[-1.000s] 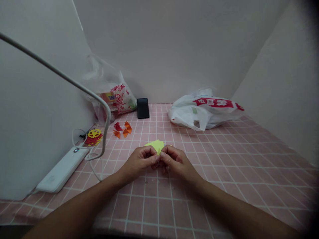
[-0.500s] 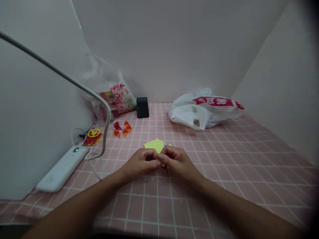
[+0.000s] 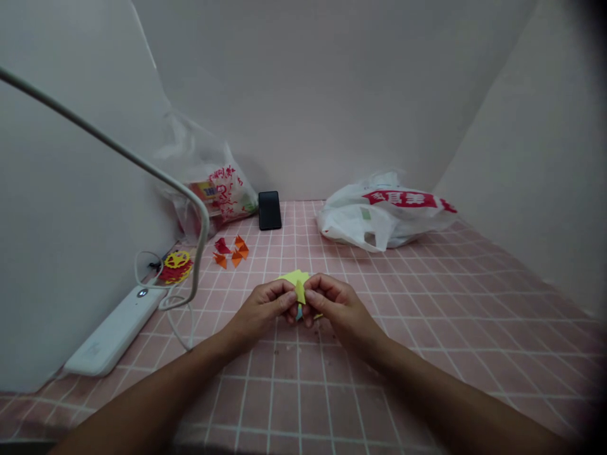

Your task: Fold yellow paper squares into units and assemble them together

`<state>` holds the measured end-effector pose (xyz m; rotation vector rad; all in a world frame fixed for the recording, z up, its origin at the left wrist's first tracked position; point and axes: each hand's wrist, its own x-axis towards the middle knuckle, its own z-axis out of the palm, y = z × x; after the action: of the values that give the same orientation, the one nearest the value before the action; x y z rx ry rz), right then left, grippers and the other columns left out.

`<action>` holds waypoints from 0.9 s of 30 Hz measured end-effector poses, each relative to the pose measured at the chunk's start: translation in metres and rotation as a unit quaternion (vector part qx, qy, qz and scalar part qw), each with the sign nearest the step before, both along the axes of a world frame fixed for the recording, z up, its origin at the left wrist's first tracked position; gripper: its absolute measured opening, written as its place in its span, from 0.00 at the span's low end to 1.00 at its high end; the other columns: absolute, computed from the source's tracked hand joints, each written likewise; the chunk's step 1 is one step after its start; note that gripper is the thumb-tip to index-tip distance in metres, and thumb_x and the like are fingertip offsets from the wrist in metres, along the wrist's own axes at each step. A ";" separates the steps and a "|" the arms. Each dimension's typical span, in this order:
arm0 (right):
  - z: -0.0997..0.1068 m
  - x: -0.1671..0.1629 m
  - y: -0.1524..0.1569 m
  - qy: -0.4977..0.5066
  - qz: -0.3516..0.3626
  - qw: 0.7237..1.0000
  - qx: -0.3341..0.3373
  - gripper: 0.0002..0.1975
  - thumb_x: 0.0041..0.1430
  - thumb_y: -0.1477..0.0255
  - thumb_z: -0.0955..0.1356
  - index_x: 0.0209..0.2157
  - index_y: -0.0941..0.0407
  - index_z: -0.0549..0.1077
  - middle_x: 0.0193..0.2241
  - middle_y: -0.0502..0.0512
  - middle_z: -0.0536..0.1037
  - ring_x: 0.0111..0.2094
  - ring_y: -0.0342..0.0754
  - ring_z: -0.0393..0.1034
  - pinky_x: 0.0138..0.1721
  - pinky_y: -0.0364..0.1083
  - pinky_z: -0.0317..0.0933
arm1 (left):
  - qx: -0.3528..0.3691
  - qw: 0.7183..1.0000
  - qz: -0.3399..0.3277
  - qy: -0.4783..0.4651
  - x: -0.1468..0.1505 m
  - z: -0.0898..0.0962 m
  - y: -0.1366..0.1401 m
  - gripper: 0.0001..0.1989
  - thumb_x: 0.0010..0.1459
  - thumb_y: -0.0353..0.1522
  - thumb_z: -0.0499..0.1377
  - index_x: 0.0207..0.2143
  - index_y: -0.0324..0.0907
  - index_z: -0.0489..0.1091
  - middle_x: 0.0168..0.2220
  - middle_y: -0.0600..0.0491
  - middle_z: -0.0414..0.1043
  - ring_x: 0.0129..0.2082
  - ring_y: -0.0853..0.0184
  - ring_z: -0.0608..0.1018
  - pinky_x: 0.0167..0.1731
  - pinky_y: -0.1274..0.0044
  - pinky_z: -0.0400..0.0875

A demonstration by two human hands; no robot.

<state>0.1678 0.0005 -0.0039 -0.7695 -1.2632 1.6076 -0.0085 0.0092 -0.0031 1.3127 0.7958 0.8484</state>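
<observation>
A: What are the hands doing?

B: The left hand (image 3: pixel 270 304) and the right hand (image 3: pixel 334 303) are facing each other low in the centre. Both are pinching a small yellow piece (image 3: pixel 300 292), apparently folded paper, between thumb and fingers, one hand at each side of it.

A: Where is that piece?

B: It is sitting in the narrow gap between the hands, over the near middle of the pink checked worktop (image 3: pixel 427 360). Some yellow sheets (image 3: pixel 293 276) are showing just behind it, partly hidden by the hands. A pale blue bit (image 3: pixel 299 311) is peeking out below; I can't tell what it belongs to.

A: What could be going wrong from here?

B: In my judgement, the grip is relying on very little paper, so an uneven pull could be tearing it or skewing a crease. Squeezing too hard could be crumpling it. A straying finger could be pushing the yellow sheets out of line.

A: Any hazards farther off?

B: A thin white cable (image 3: pixel 176 330) is running from beside a flat white device (image 3: pixel 111 335) towards the left forearm (image 3: pixel 156 392); a sweeping arm could be snagging it. Several orange folded pieces (image 3: pixel 236 258) are lying well apart, beyond the left hand, looking light enough to scatter if brushed.
</observation>
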 end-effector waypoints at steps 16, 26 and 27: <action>0.003 -0.001 -0.009 -0.203 -0.111 0.962 0.143 0.07 0.59 0.71 0.66 0.26 0.56 0.68 0.23 0.49 0.72 0.23 0.43 0.66 0.25 0.42 0.60 | 0.105 0.989 0.091 0.054 0.004 0.006 -0.011 0.09 0.58 0.36 0.61 0.36 0.40 0.69 0.31 0.55 0.69 0.30 0.69 0.73 0.31 0.77 0.69; 0.000 -0.002 -0.009 -0.194 -0.100 0.965 0.146 0.07 0.59 0.71 0.66 0.27 0.55 0.68 0.22 0.48 0.71 0.22 0.42 0.64 0.23 0.42 0.58 | 0.108 0.989 0.085 0.056 0.004 0.004 -0.010 0.08 0.57 0.35 0.62 0.33 0.40 0.67 0.31 0.55 0.68 0.30 0.69 0.72 0.31 0.77 0.68; -0.001 -0.002 -0.009 -0.195 -0.102 0.964 0.147 0.07 0.59 0.71 0.66 0.27 0.55 0.68 0.22 0.48 0.71 0.22 0.41 0.64 0.23 0.42 0.58 | 0.117 0.987 0.089 0.063 0.003 0.005 -0.010 0.08 0.58 0.35 0.62 0.34 0.40 0.68 0.31 0.55 0.68 0.30 0.69 0.72 0.32 0.77 0.68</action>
<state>0.1656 -0.0083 -0.0045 -1.0199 -1.5999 1.0995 -0.0051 -0.0011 0.0016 1.5304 0.9448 1.0343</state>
